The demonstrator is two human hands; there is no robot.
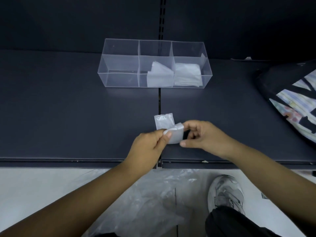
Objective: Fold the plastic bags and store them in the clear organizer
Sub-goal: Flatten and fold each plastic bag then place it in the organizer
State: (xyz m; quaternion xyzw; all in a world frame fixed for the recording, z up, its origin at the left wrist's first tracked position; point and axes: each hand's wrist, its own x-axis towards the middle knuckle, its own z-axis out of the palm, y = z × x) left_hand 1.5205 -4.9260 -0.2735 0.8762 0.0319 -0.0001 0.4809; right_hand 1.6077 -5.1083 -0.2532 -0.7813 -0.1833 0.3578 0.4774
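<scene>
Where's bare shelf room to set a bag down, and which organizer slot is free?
Free: the shelf left of the left hand, up to the organizer; the strip between organizer and the plastic bag that it and the right hand pinch; the left compartment. Crowded: middle and right compartments hold folded bags; a patterned bag fills the shelf's right end.

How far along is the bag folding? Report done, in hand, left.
Done: folded bags sit in the middle and right compartments of the clear organizer. In hand: left hand and right hand pinch a part-folded bag on the shelf. Left: finish and store it, then likely the loose plastic on the floor.
</scene>
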